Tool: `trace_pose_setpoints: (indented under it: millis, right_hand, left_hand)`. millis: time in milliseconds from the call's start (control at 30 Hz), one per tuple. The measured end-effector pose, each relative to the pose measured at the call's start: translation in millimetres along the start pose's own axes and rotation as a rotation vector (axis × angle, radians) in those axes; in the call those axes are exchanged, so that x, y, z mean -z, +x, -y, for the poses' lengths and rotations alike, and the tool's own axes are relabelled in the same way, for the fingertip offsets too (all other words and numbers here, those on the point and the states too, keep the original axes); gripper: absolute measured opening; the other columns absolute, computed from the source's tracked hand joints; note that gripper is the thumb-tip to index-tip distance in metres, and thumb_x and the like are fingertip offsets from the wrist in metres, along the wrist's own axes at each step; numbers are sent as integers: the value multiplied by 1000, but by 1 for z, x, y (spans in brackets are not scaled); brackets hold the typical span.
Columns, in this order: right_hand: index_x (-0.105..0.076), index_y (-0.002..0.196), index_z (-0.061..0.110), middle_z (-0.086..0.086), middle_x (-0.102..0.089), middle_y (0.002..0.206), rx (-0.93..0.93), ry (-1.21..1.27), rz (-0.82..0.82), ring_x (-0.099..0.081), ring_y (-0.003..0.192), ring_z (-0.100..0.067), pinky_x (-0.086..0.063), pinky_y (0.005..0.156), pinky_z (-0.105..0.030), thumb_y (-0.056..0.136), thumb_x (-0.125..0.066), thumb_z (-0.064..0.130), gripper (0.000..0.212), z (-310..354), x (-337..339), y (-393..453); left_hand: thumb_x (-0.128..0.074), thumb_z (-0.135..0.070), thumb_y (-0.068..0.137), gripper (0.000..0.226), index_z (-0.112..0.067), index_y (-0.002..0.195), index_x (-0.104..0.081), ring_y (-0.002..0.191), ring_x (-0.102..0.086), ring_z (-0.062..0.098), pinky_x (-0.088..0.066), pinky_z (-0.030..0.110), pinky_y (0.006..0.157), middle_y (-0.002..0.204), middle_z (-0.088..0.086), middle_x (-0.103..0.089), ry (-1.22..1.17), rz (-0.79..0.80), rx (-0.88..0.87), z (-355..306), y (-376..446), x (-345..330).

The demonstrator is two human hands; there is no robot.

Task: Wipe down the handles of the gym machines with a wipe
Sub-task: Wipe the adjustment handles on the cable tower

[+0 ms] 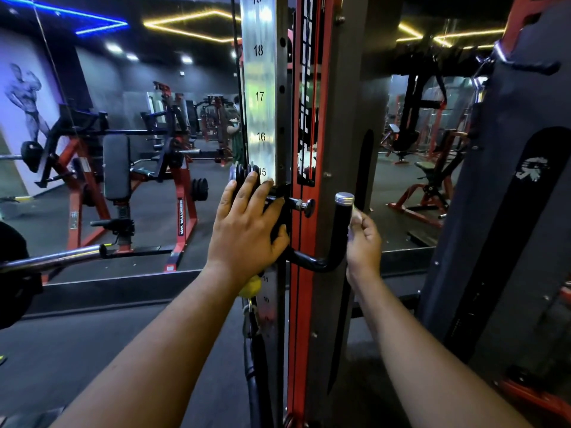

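right hand [364,242] pinching wipe [355,216] against handle [340,230], just right of upright | left hand [247,227] flat, fingers straight, on carriage [279,211] left of handle | risk: wipe slipping from light pinch; pop-pin [304,206] beyond handle snagging it

Gym: red-framed weight machines [182,193], padded bench [116,166], numbered cable column [259,97], wall mirrors, neon ceiling strips.
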State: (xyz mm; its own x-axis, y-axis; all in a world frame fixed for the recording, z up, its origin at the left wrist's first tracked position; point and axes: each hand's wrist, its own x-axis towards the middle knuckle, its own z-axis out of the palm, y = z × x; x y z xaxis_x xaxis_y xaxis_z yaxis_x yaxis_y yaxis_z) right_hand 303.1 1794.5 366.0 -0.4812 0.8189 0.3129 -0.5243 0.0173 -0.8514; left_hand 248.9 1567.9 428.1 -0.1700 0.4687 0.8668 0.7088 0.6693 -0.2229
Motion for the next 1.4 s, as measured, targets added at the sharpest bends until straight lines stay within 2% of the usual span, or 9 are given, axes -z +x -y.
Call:
trace_pose_setpoints:
  millis: [167, 300, 467, 700, 900, 1033, 1167, 1267, 1400]
  right_hand:
    - [-69, 111, 8, -15, -75, 103, -297, -9, 165, -70, 96, -24, -49, 88, -37, 99, -56, 16, 19, -34, 33, -18]
    - [-64, 122, 0, -20, -73, 110, -214, 86, 169, -71, 102, -27, -53, 96, -37, 99, -57, 19, 31, 5, 13, 10]
    - [-74, 106, 27, -8, -75, 112, -223, 42, 110, -66, 115, -24, -42, 100, -40, 96, -62, 35, 17, -32, 17, -18]
    - [-69, 111, 22, 1, -75, 104, -412, -128, 131, -69, 103, -22, -55, 91, -41, 101, -58, 30, 17, -87, 37, -62]
    - [-63, 128, 29, 15, -67, 113, 333, -985, 406, -64, 102, -1, -50, 83, -11, 105, -47, 25, 29, -45, 22, -104]
    - [-55, 141, 21, 8, -57, 139, 584, -1296, 658, -52, 128, -6, -43, 106, -22, 105, -33, 30, 43, -32, -30, -54]
    - [-72, 118, 14, -2, -69, 111, 485, -1711, 745, -70, 96, -18, -57, 76, -28, 87, -61, 13, 33, -51, -38, -34]
    - [-71, 122, 6, -13, -72, 113, 743, -1973, 945, -73, 93, -25, -58, 79, -31, 71, -77, 16, 52, -61, -28, -32]
    - [-34, 149, -5, -24, -49, 145, 1107, -2078, 902, -59, 120, -36, -16, 121, -60, 99, -33, 4, 51, -40, 2, -21]
  left_hand:
    - [-61, -42, 90, 43, -20, 126, -71, 151, -35, 35, -22, 54, 124, 149, 10, -56, -3, 3, 4, -2, 1, 0]
    - [-59, -43, 91, 47, -19, 131, -69, 151, -35, 34, -23, 55, 123, 149, 10, -55, 4, 2, 1, -1, 1, 0]
    - [-60, -42, 90, 47, -19, 131, -68, 150, -36, 35, -23, 55, 124, 149, 11, -55, -4, -16, -6, 3, -1, 2]
    - [-60, -42, 90, 48, -19, 131, -68, 151, -35, 35, -22, 54, 124, 149, 12, -55, 2, -2, -4, 3, -1, 2]
    - [-59, -43, 90, 49, -19, 133, -67, 151, -34, 35, -21, 54, 125, 152, 12, -53, -5, 2, -10, 9, -3, 3]
    - [-55, -44, 92, 50, -19, 134, -66, 153, -31, 35, -19, 54, 126, 154, 12, -51, 1, 23, -16, 7, -2, 5]
    - [-57, -43, 91, 49, -20, 133, -67, 153, -31, 34, -20, 54, 125, 154, 12, -50, -7, 17, -15, 11, -3, 4]
    - [-58, -43, 90, 50, -20, 134, -66, 153, -31, 35, -21, 55, 124, 154, 12, -50, -14, 9, -16, 12, -5, 3]
    - [-58, -42, 90, 49, -18, 132, -67, 152, -33, 35, -22, 55, 124, 153, 12, -52, -25, -5, -25, 10, -4, 3]
